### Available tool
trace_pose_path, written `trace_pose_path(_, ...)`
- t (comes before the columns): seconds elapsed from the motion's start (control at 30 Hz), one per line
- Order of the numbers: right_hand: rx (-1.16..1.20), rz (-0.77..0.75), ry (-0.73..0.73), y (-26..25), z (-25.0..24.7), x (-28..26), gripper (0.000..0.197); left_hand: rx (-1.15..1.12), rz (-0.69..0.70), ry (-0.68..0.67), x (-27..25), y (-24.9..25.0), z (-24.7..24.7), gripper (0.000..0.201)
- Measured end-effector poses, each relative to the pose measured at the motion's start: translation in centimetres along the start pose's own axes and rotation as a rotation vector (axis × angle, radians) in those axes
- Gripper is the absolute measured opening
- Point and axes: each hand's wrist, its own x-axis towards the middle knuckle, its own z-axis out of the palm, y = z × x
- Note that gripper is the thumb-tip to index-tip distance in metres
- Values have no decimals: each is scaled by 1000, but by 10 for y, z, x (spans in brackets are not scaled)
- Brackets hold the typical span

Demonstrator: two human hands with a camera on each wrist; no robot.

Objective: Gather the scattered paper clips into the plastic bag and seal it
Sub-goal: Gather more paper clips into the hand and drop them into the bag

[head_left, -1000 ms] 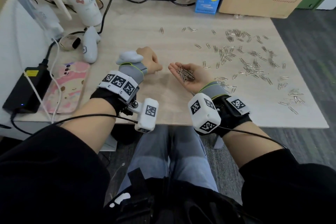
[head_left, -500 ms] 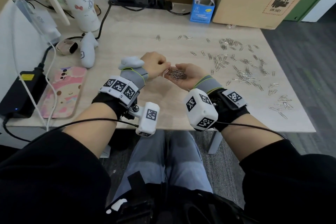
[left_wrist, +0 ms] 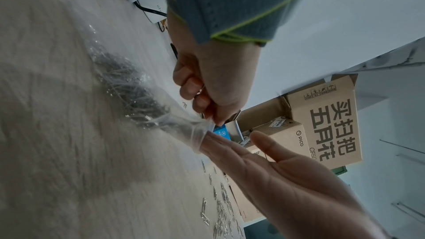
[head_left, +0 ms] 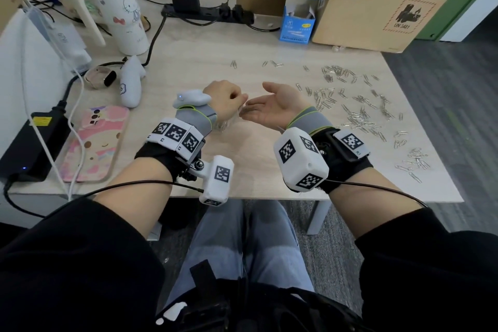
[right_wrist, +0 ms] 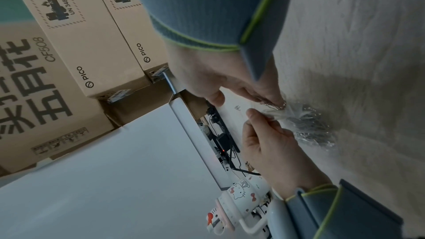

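Note:
A clear plastic bag (left_wrist: 128,86) lies on the wooden table (head_left: 188,56) with a dark heap of paper clips inside. My left hand (head_left: 229,97) pinches the bag's mouth and holds it up off the table; in the head view the bag (head_left: 229,122) shows only just below that hand. My right hand (head_left: 269,108) is flat and palm-up, with its fingertips (left_wrist: 211,143) at the bag's mouth and its palm bare. A few clips glint at those fingertips (right_wrist: 273,104). Many loose paper clips (head_left: 355,116) are scattered over the table's right half.
A Hello Kitty jug (head_left: 118,8), a white controller (head_left: 130,83), a pink-cased phone (head_left: 91,143) and a black power adapter (head_left: 29,143) fill the left side. At the back stand a power strip (head_left: 207,12), a small blue box (head_left: 297,24) and cardboard boxes (head_left: 377,8).
My right hand carried a palmful of clips leftwards to my left hand and tipped them at the bag's mouth. Its palm now shows none.

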Motion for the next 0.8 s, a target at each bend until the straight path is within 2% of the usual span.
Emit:
trace_pose_path(0.2,-122,-40,-6,-1,-3,-3,59,-42,15,38,-1,-1,-2,33)
trace_pose_path(0.3,-150,-103,-6,-1,-9,-5,47,-79,53,88,-5,1,-5,34)
trace_pose_path(0.5,-185,-225,127,5,-20,2,23,-165,126,277,-10,1,-29,36)
trace_pose_path(0.67,-409,-147,19,16,-17,10,21,-169,165,340,-11,-1,-50,37)
trace_pose_path(0.8,-406,-143,-91,26,-2,14,24,-156,172,364,-14,1,-60,41)
